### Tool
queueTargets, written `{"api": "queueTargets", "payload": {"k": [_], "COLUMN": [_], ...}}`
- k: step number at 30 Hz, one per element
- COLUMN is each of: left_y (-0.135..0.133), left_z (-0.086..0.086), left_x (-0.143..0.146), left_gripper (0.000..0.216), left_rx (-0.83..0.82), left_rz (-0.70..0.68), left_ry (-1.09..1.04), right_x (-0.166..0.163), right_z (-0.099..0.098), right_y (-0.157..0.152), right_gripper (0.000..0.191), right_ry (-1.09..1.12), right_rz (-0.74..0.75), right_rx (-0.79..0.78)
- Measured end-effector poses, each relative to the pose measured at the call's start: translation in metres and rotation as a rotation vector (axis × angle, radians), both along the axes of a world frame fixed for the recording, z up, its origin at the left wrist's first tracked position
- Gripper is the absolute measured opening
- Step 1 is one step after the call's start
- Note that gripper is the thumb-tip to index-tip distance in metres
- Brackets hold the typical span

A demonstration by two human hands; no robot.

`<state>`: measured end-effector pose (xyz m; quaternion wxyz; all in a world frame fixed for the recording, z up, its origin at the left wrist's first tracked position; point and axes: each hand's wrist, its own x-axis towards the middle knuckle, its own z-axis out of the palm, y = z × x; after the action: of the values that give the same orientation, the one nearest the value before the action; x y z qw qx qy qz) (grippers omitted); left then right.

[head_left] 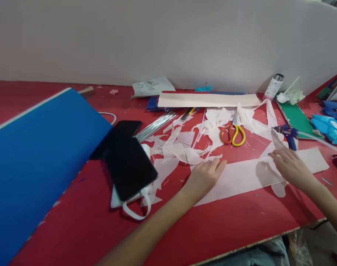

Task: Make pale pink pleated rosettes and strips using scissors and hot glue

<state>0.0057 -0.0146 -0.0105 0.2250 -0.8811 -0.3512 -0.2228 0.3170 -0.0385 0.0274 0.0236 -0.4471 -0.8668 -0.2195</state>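
A long pale pink strip of thin sheet material [240,177] lies flat on the red tabletop in front of me. Over its left end is my left hand [205,175], loosely bent, with fingertips at the far edge and nothing visibly gripped. My right hand [290,166] reaches over the right part of the strip, its fingers spread and casting a shadow on it. Whether it presses on the strip I cannot tell. Just beyond the right hand stands a blue glue gun [288,135] with a clear glue stick in its back. Scissors [233,135] with red and yellow handles lie behind the strip.
Pale scraps [182,146] litter the middle, near a bundle of metal wires [157,125]. A tablet [131,170] lies left, beside a large blue board [46,162]. At the back are a long cream strip [207,99] and a tumbler [273,87]. A blue packet [330,128] sits right.
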Motion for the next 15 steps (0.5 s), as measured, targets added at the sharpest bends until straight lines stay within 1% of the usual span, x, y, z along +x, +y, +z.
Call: {"api": "queueTargets", "payload": {"k": [2, 4, 6, 8, 10, 11, 13, 15], "left_y": [-0.001, -0.003, -0.004, -0.005, -0.004, -0.002, 0.000, 0.003], "left_z": [0.004, 0.008, 0.011, 0.012, 0.011, 0.010, 0.008, 0.007], "left_x": [-0.001, -0.002, -0.004, -0.005, -0.007, -0.007, -0.008, -0.008], "left_gripper": [0.022, 0.021, 0.020, 0.019, 0.017, 0.017, 0.021, 0.028], "left_rx": [0.053, 0.094, 0.115, 0.119, 0.107, 0.095, 0.056, 0.016], "left_rz": [-0.046, -0.110, -0.170, -0.213, -0.214, -0.195, -0.133, -0.076], "left_ry": [-0.009, -0.016, -0.029, -0.052, -0.096, -0.126, -0.199, -0.288], "right_x": [-0.028, -0.052, -0.070, -0.082, -0.088, -0.089, -0.090, -0.089], "right_z": [-0.004, -0.006, -0.005, -0.003, -0.001, 0.001, 0.005, 0.010], "right_y": [-0.003, -0.001, 0.007, 0.019, 0.032, 0.037, 0.045, 0.048], "right_gripper": [0.026, 0.031, 0.036, 0.032, 0.019, 0.018, 0.018, 0.017], "right_ry": [0.118, 0.225, 0.305, 0.330, 0.311, 0.306, 0.310, 0.336], "right_rz": [0.070, 0.131, 0.158, 0.156, 0.106, 0.073, -0.037, -0.145], "right_rx": [-0.111, -0.217, -0.337, -0.522, -0.699, -0.760, -0.806, -0.798]}}
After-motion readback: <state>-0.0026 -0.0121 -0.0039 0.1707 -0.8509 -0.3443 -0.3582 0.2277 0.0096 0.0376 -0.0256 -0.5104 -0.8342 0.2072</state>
